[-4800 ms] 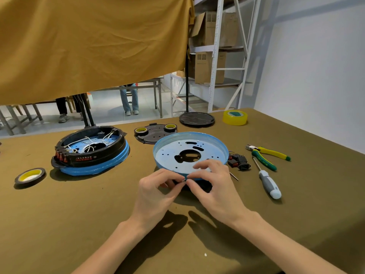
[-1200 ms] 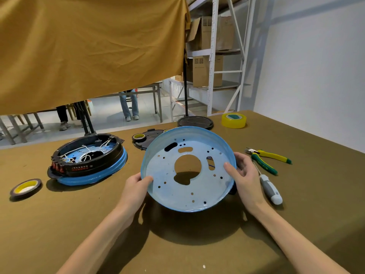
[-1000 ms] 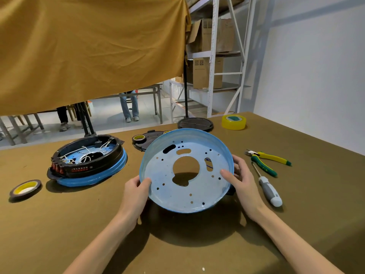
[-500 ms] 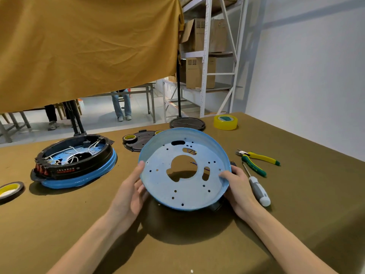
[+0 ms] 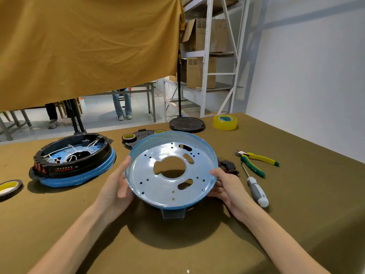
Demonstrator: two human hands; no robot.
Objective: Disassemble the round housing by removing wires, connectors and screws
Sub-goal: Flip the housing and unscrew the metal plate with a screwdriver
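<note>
1. Since half a second ago, both hands have turned the blue round housing (image 5: 169, 186), and a black tab now shows under its near rim.
2. Left hand (image 5: 116, 190) holds the left rim, thumb up along the edge; right hand (image 5: 227, 186) grips the right rim (fingers curled underneath).
3. Housing is held tilted above the olive table (image 5: 296, 224).
4. Screwdriver (image 5: 256, 188) and pliers (image 5: 256, 161) lie right of it.
5. Second housing with white wires (image 5: 73, 163) sits left.

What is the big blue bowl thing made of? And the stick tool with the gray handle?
Blue round housing: probably thin painted metal; it is glossy, with neatly punched holes.
Screwdriver: a thin shiny shaft, likely steel; the gray and white handle looks like matte plastic or rubber.
</note>
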